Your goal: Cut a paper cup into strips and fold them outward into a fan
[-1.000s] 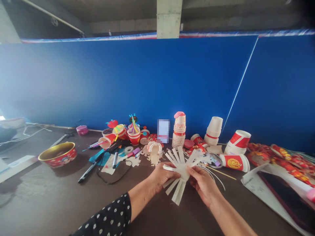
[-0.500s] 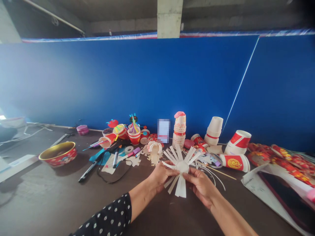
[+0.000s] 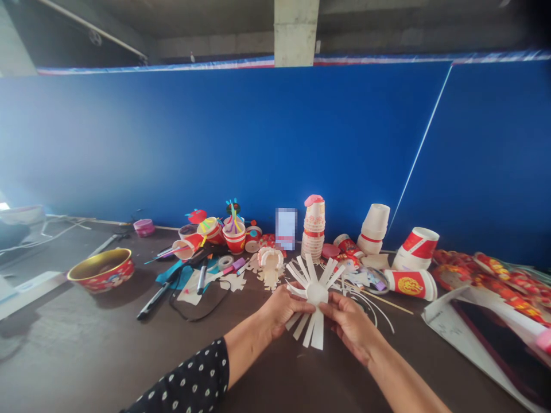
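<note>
Held up above the dark table is a white paper cup cut into strips point(image 3: 317, 293), its strips splayed out like rays around the round base. My left hand point(image 3: 282, 310) pinches it from the left, thumb near the base and fingers behind the strips. From the right, my right hand point(image 3: 346, 318) grips its edge, with thumb and fingertips close to the base. Some strips point up and others hang below, between both hands. Just beyond lies another cut paper shape point(image 3: 271, 267) with a curled rim.
A red bowl with gold inside point(image 3: 102, 271) stands left. A hot glue gun-like black tool and marker point(image 3: 202, 279) lie nearer. Stacked paper cups point(image 3: 314, 229) rise at the back; a tipped red cup point(image 3: 412, 284) and a dark tablet point(image 3: 503, 344) are right. A blue partition point(image 3: 241, 143) stands behind.
The cut cup has shifted very slightly left, and its lower strips have spread a little further apart. Both hands keep their grip in nearly the same place.
</note>
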`<action>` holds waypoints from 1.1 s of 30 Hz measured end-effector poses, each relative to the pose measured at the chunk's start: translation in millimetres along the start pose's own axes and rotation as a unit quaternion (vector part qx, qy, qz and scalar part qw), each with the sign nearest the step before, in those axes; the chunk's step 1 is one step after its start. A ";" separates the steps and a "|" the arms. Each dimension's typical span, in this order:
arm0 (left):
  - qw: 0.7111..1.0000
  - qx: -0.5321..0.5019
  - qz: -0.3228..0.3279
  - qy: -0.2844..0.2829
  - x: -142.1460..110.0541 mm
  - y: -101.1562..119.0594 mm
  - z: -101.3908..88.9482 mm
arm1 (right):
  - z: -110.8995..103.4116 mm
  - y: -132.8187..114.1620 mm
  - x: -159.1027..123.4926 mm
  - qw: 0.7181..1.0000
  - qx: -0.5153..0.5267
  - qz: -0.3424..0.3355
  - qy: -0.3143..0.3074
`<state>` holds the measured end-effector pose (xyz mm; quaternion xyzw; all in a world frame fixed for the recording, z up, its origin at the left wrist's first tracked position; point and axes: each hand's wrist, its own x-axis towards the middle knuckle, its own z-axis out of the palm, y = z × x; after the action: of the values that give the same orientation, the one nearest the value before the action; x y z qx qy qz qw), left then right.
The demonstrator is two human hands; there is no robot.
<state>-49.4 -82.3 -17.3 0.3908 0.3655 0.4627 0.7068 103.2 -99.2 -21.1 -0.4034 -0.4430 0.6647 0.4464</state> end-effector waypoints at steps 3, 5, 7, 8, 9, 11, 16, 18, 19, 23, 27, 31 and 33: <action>1.000 -0.002 0.001 -0.002 -1.0 0.8 0.6 | -1.5 0.9 -0.2 1.000 0.008 0.012 0.006; 1.000 0.016 0.010 0.004 -1.6 2.2 0.4 | -3.1 1.4 -0.2 0.999 -0.009 0.021 0.027; 0.999 0.029 0.017 0.012 -1.6 3.6 -0.3 | -4.4 1.3 -0.1 0.998 -0.038 0.020 0.041; 0.999 0.027 0.019 0.019 -1.4 4.0 -0.8 | -4.8 0.9 -0.1 0.997 -0.054 0.014 0.044; 0.999 0.023 0.019 0.029 -1.0 4.2 -1.3 | -4.9 0.5 0.0 0.997 -0.069 0.005 0.047; 0.998 0.012 0.020 0.056 0.1 3.8 -2.4 | -4.4 -0.3 0.1 0.994 -0.095 -0.010 0.053; 0.996 0.031 0.052 0.071 2.8 3.7 -5.5 | -3.6 0.0 1.3 0.990 -0.115 -0.019 0.074; 0.990 0.077 0.062 0.100 4.0 6.8 -8.2 | -4.7 -0.4 1.3 0.989 -0.115 -0.013 0.091; 0.983 0.105 0.076 0.129 4.7 9.1 -10.1 | -5.8 -1.0 1.0 0.988 -0.117 -0.008 0.102; 0.920 0.211 0.246 0.220 8.4 17.8 -21.2 | -14.6 -7.2 0.0 0.983 -0.136 -0.001 0.124; 0.873 0.394 0.274 0.084 9.7 14.8 -31.7 | -26.9 -15.6 0.8 0.974 -0.105 -0.014 0.200; 0.808 0.537 0.237 -0.049 9.6 5.1 -36.7 | -33.1 -19.4 0.4 0.973 -0.093 -0.018 0.211; 0.804 0.544 0.234 -0.063 11.3 2.6 -39.2 | -32.6 -17.6 -0.5 0.979 -0.107 -0.004 0.173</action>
<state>-81.3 -62.6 -33.5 0.8132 0.4091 0.3134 0.2705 137.9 -88.5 -13.5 -0.5556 -0.4290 0.5323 0.4732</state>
